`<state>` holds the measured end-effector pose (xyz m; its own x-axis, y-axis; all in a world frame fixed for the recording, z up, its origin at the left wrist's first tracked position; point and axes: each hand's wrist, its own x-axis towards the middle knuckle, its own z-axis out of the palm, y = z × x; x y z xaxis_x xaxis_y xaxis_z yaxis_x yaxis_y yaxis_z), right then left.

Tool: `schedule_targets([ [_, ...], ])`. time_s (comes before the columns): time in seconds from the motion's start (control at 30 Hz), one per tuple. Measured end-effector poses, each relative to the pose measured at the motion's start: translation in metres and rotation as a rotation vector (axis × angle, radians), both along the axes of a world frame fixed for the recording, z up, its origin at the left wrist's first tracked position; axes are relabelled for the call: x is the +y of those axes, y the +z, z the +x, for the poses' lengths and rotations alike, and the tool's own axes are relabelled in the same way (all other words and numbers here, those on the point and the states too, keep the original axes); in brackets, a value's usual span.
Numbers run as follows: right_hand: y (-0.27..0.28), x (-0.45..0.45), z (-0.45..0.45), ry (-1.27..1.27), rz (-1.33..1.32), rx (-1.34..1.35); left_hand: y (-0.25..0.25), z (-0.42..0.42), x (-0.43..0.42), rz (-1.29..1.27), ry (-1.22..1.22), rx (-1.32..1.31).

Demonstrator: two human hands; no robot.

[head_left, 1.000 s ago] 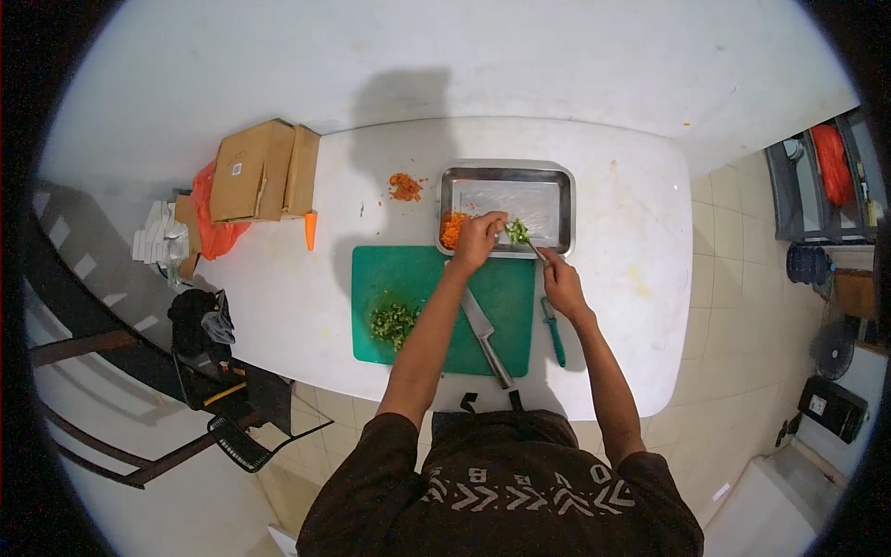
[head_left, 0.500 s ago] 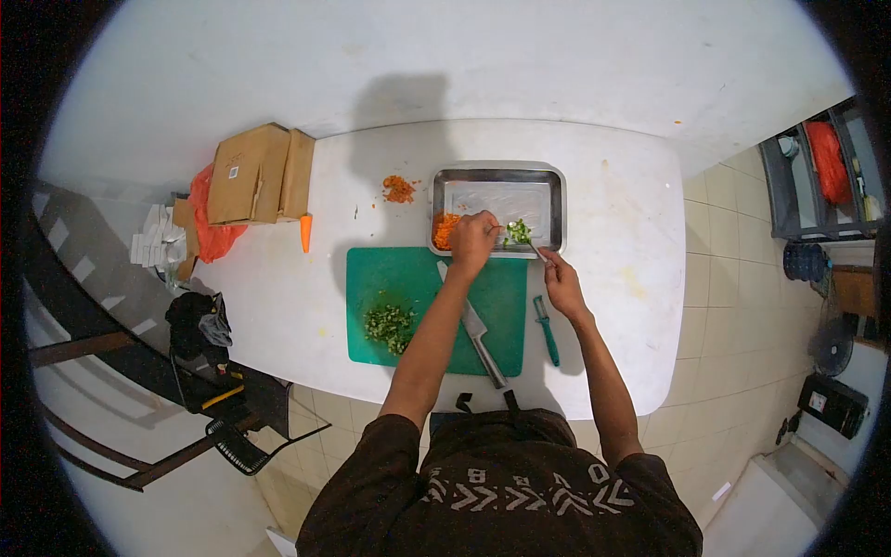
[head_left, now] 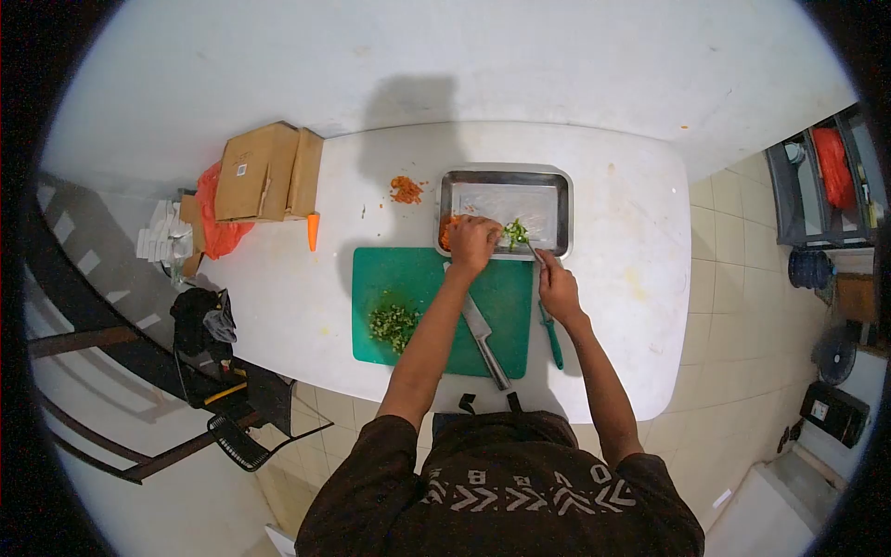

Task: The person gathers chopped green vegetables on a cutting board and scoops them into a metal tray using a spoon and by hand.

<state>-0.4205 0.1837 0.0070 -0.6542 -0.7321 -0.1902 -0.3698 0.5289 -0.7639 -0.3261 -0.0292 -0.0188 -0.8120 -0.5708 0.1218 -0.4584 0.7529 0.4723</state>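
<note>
My right hand [head_left: 558, 286] grips the handle of a thin utensil [head_left: 535, 250] whose tip reaches chopped green pieces [head_left: 515, 233] in the metal tray [head_left: 568, 209]. Over the tray's near left part is my left hand [head_left: 474, 243], its fingers pinched together; what they hold is too small to name. Chopped carrot [head_left: 448, 232] lies beside it, partly hidden. On the green cutting board [head_left: 501, 278] rest a large knife [head_left: 481, 332] and a pile of chopped greens [head_left: 393, 323]. A green peeler [head_left: 552, 340] lies right of the board.
Carrot peelings [head_left: 406, 189] lie on the white table [head_left: 631, 278] left of the tray. Farther left are an orange carrot piece [head_left: 313, 231], cardboard boxes [head_left: 255, 174] and a red plastic bag [head_left: 220, 227]. A chair [head_left: 243, 441] stands at the lower left.
My left hand has shifted slightly left from where it was a second ago, staying low over the tray. My right hand keeps its grip on the utensil, with little movement.
</note>
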Motion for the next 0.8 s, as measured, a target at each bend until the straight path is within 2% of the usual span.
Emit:
schedule_targets([
  [0.23, -0.002, 0.000, 0.000, -0.024, -0.037, -0.037, -0.021, 0.001, 0.000, -0.003, 0.006, -0.062],
  [0.3, 0.001, 0.000, 0.001, -0.041, 0.004, 0.009, -0.022, -0.001, -0.002, 0.190, 0.028, 0.115],
  [0.33, 0.002, 0.000, 0.002, -0.043, 0.004, 0.010, -0.017, -0.001, -0.001, 0.190, 0.026, 0.115],
  [0.4, 0.002, 0.002, 0.003, 0.064, 0.083, 0.252, -0.011, 0.001, 0.002, 0.159, 0.105, -0.026],
  [0.43, 0.001, 0.003, 0.004, 0.062, 0.082, 0.252, -0.011, 0.000, 0.002, 0.158, 0.103, -0.026],
  [0.53, -0.006, 0.004, 0.005, 0.094, 0.014, 0.335, -0.010, 0.000, 0.000, 0.106, 0.092, 0.076],
  [0.6, -0.008, 0.005, 0.006, 0.116, -0.131, 0.461, -0.011, 0.003, 0.001, 0.071, 0.091, 0.126],
  [0.73, -0.008, 0.006, 0.006, 0.124, -0.102, 0.445, -0.008, 0.009, 0.000, 0.153, 0.081, 0.142],
  [0.8, -0.009, 0.006, 0.007, 0.100, -0.174, 0.462, -0.007, 0.014, -0.002, 0.150, 0.116, 0.018],
])
